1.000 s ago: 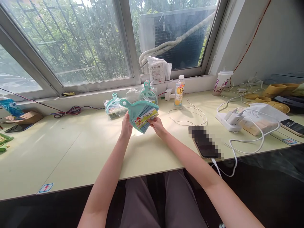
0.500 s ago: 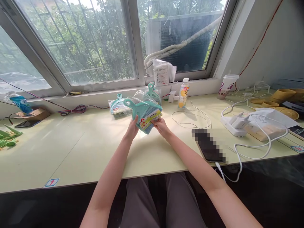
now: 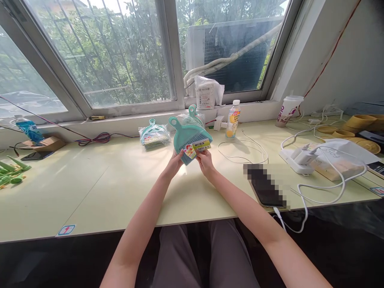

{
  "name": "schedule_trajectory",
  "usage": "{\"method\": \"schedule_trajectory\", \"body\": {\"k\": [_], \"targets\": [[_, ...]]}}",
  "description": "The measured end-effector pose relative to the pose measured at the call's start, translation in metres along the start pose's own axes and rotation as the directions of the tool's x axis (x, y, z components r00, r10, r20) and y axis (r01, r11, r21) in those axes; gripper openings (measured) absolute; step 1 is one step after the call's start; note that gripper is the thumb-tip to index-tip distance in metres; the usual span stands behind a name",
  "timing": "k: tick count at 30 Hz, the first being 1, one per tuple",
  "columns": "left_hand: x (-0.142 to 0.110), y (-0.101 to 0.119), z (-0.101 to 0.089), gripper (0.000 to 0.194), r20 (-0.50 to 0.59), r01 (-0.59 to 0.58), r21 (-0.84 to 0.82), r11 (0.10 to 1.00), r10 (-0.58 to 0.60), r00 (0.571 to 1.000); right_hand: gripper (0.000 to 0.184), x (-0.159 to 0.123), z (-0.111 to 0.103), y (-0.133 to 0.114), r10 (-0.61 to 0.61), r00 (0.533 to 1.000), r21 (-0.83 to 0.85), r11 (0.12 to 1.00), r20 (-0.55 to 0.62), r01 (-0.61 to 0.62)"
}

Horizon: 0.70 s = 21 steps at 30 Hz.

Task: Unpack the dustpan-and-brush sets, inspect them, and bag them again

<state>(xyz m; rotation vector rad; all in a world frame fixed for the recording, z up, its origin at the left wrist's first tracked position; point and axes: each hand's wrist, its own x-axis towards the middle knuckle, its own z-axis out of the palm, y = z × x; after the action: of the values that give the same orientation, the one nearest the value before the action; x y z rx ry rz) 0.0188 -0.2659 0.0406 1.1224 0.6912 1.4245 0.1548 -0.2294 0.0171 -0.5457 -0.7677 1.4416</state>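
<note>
Between my hands, above the desk, is a teal dustpan and brush set (image 3: 186,137) with blue bristles and a yellow-green printed card label (image 3: 200,145). It tilts with its looped handle up to the left. My left hand (image 3: 175,162) is closed on its lower left side, thumb in front. My right hand (image 3: 205,161) pinches the lower right side by the label. Behind it, a plastic-wrapped dustpan set (image 3: 154,136) lies on the desk to the left. Another wrapped set (image 3: 192,111) stands by the window ledge, partly hidden by the held one.
Right of my hands stand a juice bottle (image 3: 233,120) and a loose white cable. Farther right are a phone (image 3: 265,186), a white power strip (image 3: 297,162) and a paper cup (image 3: 288,112). At left are a blue bottle (image 3: 31,130) and green plant pieces (image 3: 13,172).
The dustpan set has turned in my hands, its handle swinging more upright and its front facing me more squarely. Both hands have shifted slightly right with it.
</note>
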Motion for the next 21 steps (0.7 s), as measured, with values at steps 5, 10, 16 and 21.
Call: {"method": "schedule_trajectory", "body": {"k": [5,10,16,21], "targets": [[0.0,-0.008,0.006,0.072,-0.004,-0.035,0.03,0.999,0.035,0.999,0.038,0.003,-0.003,-0.004,0.01,1.0,-0.038,0.999,0.018,-0.009],[0.003,-0.011,0.001,0.09,-0.14,-0.182,0.219,0.959,0.216,0.966,0.041,0.001,-0.003,-0.001,0.019,0.999,-0.052,0.999,0.048,-0.016],[0.006,-0.022,-0.001,0.082,-0.16,-0.225,0.272,0.936,0.275,0.948,0.029,0.003,-0.003,-0.007,0.078,0.996,-0.054,0.996,0.042,-0.076],[0.003,-0.02,0.004,0.076,-0.095,-0.293,0.4,0.868,0.357,0.929,0.024,0.01,-0.009,-0.015,0.096,0.995,-0.018,0.995,-0.034,-0.096]]}}
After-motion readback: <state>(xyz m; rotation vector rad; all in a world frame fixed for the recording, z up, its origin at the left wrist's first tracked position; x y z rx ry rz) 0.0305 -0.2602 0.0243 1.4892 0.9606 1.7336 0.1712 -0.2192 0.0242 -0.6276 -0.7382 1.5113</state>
